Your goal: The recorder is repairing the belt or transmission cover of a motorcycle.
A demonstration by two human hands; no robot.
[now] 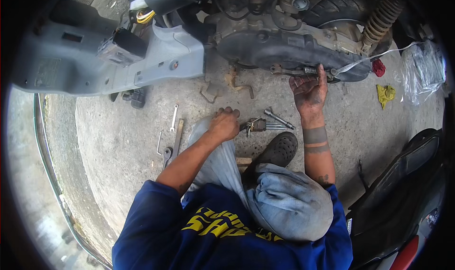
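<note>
My left hand [224,124] is closed, its back turned up, beside the grey cloth of my left trouser knee. Its curled fingers hide whatever may be inside them. Just right of it, a hex key set [257,124] lies on the concrete with several keys folded out. Farther forward, my right hand [310,94] is raised palm up under the scooter's black drive cover [279,49]. The thumb stretches up to a metal socket [310,71] at the cover's lower edge, in line with a metal bar or lever [284,71]. The other fingers are half curled, and the palm is smudged black.
A metal socket tool [278,118] lies beyond my shoe [278,151]. Left on the ground are a wrench [174,118] and a ratchet [167,155]. Grey scooter bodywork [170,57] juts in at left. A yellow rag [385,94] and a black scooter seat [403,184] lie right.
</note>
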